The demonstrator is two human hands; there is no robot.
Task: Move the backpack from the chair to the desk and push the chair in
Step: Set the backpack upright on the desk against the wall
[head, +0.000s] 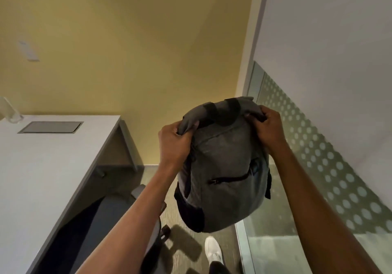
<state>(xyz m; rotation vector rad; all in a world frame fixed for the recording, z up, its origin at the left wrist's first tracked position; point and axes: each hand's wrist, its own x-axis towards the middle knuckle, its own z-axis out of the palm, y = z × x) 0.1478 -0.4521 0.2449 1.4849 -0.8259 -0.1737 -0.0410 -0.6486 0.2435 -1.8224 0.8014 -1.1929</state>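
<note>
A grey backpack point(224, 167) with black trim and a slanted front zip hangs in the air right of centre, held by its top. My left hand point(174, 144) grips the top left corner of the backpack and my right hand point(268, 128) grips the top right. The white desk point(42, 167) lies to the left, its top well apart from the backpack. The chair point(118, 212), with a blue-grey seat and grey armrest, stands under the desk's near edge, below my left forearm and partly hidden by it.
A grey cable hatch point(51, 127) is set into the desk top. A yellow wall point(127, 51) stands behind the desk. A frosted glass partition with dots point(318, 157) runs along the right. My white shoe point(213, 250) is on the carpeted floor below the backpack.
</note>
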